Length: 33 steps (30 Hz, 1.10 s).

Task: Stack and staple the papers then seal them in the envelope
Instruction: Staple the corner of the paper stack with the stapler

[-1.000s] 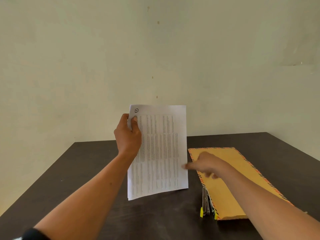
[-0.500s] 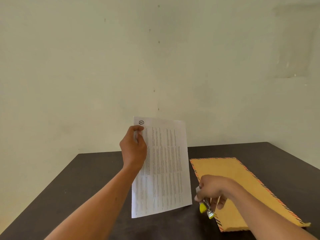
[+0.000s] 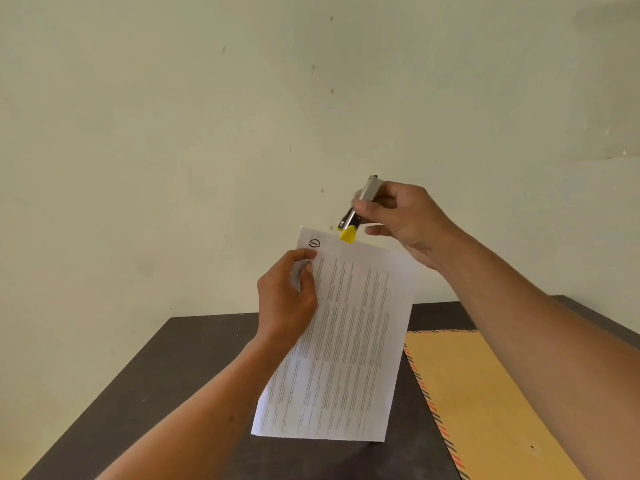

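My left hand (image 3: pixel 289 296) pinches the upper left edge of a stack of printed white papers (image 3: pixel 346 344), held upright above the table. A circled number is written near the top left corner. My right hand (image 3: pixel 403 220) grips a small metal stapler with a yellow end (image 3: pixel 356 211), raised over the papers' top edge. The stapler's yellow tip touches or nearly touches that top edge, right of the circled mark. A large yellow-brown envelope (image 3: pixel 485 403) with a striped border lies flat on the table at the right, partly hidden by my right forearm.
A dark wooden table (image 3: pixel 162 375) runs from the front up to a plain pale wall (image 3: pixel 207 133). The table's left edge slants off toward the lower left.
My right hand picked the stapler up from beside the envelope and raised it to the papers' top edge. My left hand kept hold of the papers, tilting them slightly.
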Available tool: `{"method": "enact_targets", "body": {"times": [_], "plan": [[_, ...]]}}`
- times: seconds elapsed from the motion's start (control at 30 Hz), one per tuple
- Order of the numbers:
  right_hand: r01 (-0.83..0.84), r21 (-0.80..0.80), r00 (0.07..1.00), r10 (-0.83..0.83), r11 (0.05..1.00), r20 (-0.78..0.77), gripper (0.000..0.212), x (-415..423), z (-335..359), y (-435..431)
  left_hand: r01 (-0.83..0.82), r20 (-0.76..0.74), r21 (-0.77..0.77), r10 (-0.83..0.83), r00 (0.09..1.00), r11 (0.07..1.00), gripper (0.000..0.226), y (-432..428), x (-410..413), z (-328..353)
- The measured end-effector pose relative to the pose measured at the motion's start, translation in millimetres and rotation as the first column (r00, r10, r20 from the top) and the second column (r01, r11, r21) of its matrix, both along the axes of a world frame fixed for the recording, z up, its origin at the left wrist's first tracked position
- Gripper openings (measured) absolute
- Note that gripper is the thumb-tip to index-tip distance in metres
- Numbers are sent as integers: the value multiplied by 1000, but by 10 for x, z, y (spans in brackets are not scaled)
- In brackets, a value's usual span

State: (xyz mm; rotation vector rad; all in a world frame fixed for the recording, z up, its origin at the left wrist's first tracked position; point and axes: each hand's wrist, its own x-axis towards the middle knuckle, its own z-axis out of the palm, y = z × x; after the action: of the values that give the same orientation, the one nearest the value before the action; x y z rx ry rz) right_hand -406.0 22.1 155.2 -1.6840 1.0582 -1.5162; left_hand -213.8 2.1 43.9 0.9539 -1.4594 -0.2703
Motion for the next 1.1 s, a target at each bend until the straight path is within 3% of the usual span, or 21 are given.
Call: {"method": "enact_targets", "body": {"times": [0.37,0.5,0.7,1.0,1.1], "plan": [[-86,-17,989,84,996,-126,10,347,-155,-321,1,105,-108,11,994,994,19,13,35,25],[-93,-48,983,84,994,-162,5,376,-179,-372,32,38,-39,-30,999,999,14,-16,30,-24],[-98,-49,983,89,994,-163,7,381,-215,-393,223,-163,100,-205,965,970,42,30,59,62],[-87,-59,984,76,994,-162,3,404,-283,-418,192,-58,67,-188,980,979,24,-70,98,50],[-74,-21,986,70,997,-149,10,376,-318,-403,273,-125,141,-256,958,952,33,-94,108,24]]}}
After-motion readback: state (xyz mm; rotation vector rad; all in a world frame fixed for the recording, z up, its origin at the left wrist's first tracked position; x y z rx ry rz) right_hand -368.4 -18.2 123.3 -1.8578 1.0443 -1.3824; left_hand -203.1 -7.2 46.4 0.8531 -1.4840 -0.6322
